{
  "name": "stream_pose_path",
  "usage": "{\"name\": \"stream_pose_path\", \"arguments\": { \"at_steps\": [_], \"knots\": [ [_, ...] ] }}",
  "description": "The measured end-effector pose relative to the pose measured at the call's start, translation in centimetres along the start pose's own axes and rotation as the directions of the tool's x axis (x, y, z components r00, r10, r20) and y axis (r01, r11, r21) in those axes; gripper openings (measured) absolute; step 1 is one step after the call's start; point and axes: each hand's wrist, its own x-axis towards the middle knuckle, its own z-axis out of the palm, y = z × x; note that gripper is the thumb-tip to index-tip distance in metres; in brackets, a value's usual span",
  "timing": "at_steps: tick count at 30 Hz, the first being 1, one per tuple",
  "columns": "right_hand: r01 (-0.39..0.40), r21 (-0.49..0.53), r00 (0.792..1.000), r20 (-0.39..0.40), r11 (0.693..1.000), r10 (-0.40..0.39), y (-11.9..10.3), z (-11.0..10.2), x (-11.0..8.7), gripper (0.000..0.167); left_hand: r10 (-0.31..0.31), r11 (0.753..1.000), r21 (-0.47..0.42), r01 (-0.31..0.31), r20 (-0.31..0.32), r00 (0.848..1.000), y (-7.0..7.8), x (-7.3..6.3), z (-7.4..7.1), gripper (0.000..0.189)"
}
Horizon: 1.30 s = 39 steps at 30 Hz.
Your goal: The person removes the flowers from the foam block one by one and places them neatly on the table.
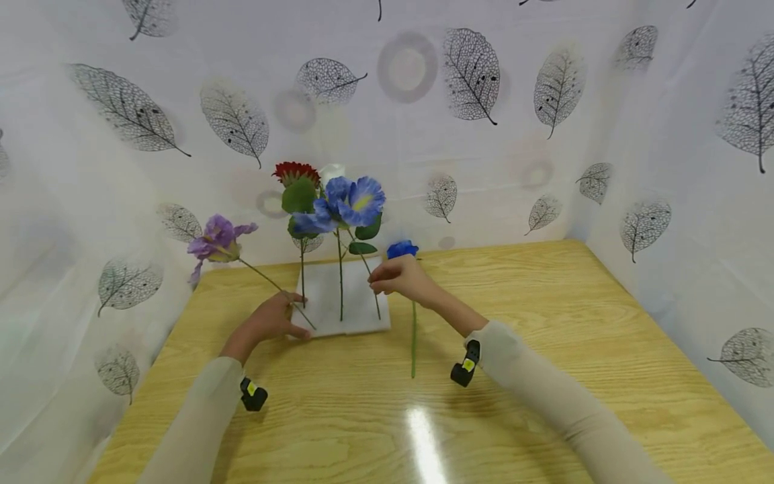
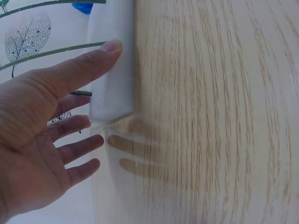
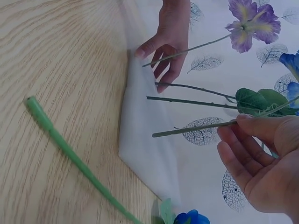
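Note:
My right hand (image 1: 404, 279) pinches a thin green stem (image 3: 196, 129) between thumb and forefinger, its lower end close over the white foam block (image 1: 359, 302). Leaves show up this stem; which bloom it carries, I cannot tell. My left hand (image 1: 273, 318) is at the block's left side, thumb at the front edge and fingers spread behind. Beside it, a purple iris (image 1: 219, 240) leans left, its stem meeting the block. A red flower (image 1: 296, 172) and a blue iris (image 1: 363, 202) rise over the block on upright stems. A white bloom (image 1: 332, 172) is partly hidden behind them.
A blue rose (image 1: 402, 249) lies on the wooden table (image 1: 520, 302) right of the block, its thick green stem (image 3: 77, 161) pointing toward the front. White curtains (image 1: 387, 134) with leaf prints enclose the table at the back and sides.

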Motion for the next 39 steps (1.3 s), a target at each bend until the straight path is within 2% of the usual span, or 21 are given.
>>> {"name": "stream_pose_path", "arguments": {
  "at_steps": [9,23,34,39],
  "knots": [
    [-0.085,0.041,0.996,-0.01,0.996,0.085,0.8,-2.0,-1.2,0.024,0.002,1.0,0.009,-0.002,-0.005,1.0,-0.4,0.3,0.0,0.091],
    [-0.119,0.123,0.99,-0.062,0.985,0.127,2.8,-5.3,-3.6,0.024,-0.01,1.0,0.015,0.01,-0.005,1.0,0.1,0.3,-0.2,0.094],
    [-0.178,0.164,0.977,-0.084,0.97,0.194,4.4,-7.3,-5.9,0.037,-0.016,1.0,-0.002,0.016,-0.002,1.0,0.1,0.1,0.1,0.093],
    [-0.211,0.216,0.968,-0.087,0.953,0.234,5.3,-8.0,-6.8,0.041,-0.008,1.0,0.004,0.008,-0.014,1.0,-0.2,0.0,0.2,0.091]
  ]
}}
